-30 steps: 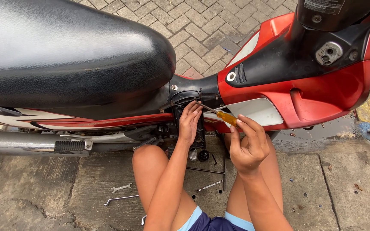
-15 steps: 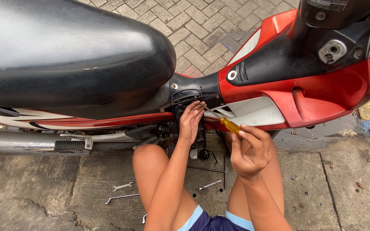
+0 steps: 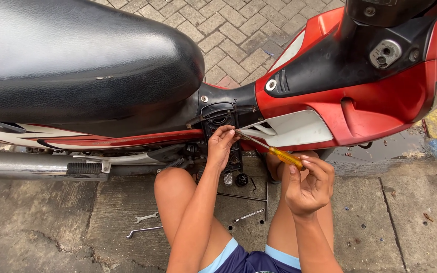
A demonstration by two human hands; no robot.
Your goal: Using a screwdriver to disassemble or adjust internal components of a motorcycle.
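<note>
Cracked concrete and brick paving are lying under the red motorbike [image 3: 380, 101] as we are squatting beside it. Our right hand [image 3: 307, 184] is closing its fingers round the yellow-handled screwdriver [image 3: 285, 157], tip at the black side panel [image 3: 223, 126]; our left hand [image 3: 222, 144] is pinching there. The tip could slip if the shaft tilts, scratching plastic.

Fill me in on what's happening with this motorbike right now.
A person crouches beside a red and black motorbike. The right hand holds a yellow-handled screwdriver, its tip at a black panel below the seat. The left hand rests its fingers at that same spot. Several wrenches lie on the concrete beside the person's knees.
</note>
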